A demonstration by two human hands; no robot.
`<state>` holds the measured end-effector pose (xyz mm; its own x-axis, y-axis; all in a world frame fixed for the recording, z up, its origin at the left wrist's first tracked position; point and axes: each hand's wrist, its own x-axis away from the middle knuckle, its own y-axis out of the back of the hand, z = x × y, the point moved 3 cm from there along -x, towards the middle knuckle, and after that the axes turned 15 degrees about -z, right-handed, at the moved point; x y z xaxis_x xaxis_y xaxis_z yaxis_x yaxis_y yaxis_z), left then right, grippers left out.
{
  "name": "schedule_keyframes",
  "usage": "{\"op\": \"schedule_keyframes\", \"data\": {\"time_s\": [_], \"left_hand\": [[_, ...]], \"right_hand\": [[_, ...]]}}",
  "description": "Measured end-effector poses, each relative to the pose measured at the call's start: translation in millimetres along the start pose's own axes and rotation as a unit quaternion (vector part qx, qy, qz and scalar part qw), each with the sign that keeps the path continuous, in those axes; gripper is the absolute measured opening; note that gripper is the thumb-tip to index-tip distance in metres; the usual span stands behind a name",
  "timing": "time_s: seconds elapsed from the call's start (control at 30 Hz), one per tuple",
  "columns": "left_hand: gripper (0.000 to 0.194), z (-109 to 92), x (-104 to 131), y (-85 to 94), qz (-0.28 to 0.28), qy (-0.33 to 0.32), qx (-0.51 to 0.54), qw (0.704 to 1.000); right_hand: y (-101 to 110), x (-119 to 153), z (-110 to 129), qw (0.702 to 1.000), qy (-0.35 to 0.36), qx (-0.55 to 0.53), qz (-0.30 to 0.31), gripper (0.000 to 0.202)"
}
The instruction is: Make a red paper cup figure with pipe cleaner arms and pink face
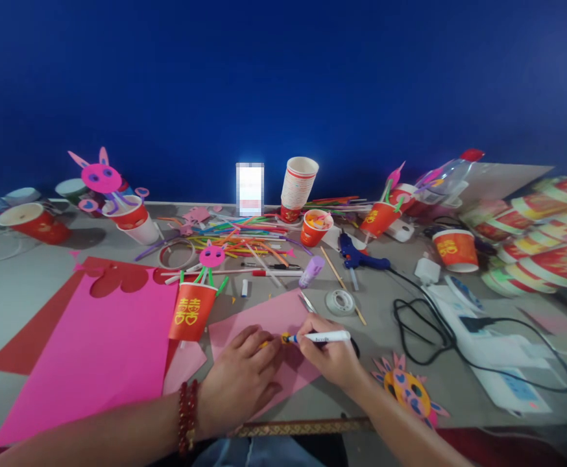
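Note:
My right hand [329, 357] is closed round a white marker [331, 336], whose tip touches a small yellow-orange piece [286, 338]. Lying over the light pink paper [259, 316], my left hand [242, 376] presses on another bit of yellow, mostly hidden beneath its fingers. Its fingers lie nearly flat and slightly bent. A red paper cup [193, 312] with a pink animal face [212, 255] on green stems stands just beyond the left hand. Scissors [307, 302], partly hidden, are beyond the right hand. An orange and pink paper face [407, 391] lies right of my right forearm.
Bright pink paper [103, 350] covers the left side. Pipe cleaners [254, 237] and stacked cups [299, 185] are at the back. A blue glue gun [361, 254], clear tape [340, 301], black cable [422, 331] and power strip [495, 370] occupy the right.

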<state>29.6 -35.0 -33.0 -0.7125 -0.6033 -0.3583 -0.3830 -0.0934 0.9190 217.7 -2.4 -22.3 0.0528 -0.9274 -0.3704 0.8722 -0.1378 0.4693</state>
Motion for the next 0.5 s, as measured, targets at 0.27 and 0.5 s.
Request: {"op": "schedule_keyframes", "data": {"time_s": [0.27,0.5], "left_hand": [[0.051,-0.1,-0.2,-0.8,-0.006,0.000,-0.002,1.000],[0.049,0.5,-0.5,0.2,-0.008,-0.002,0.004,1.000]], "right_hand": [[-1.1,0.4,-2.5,1.000,-0.008,-0.003,0.003,0.016],[-0.3,0.8,-1.5,1.000,0.001,-0.012,0.005,0.017]]}}
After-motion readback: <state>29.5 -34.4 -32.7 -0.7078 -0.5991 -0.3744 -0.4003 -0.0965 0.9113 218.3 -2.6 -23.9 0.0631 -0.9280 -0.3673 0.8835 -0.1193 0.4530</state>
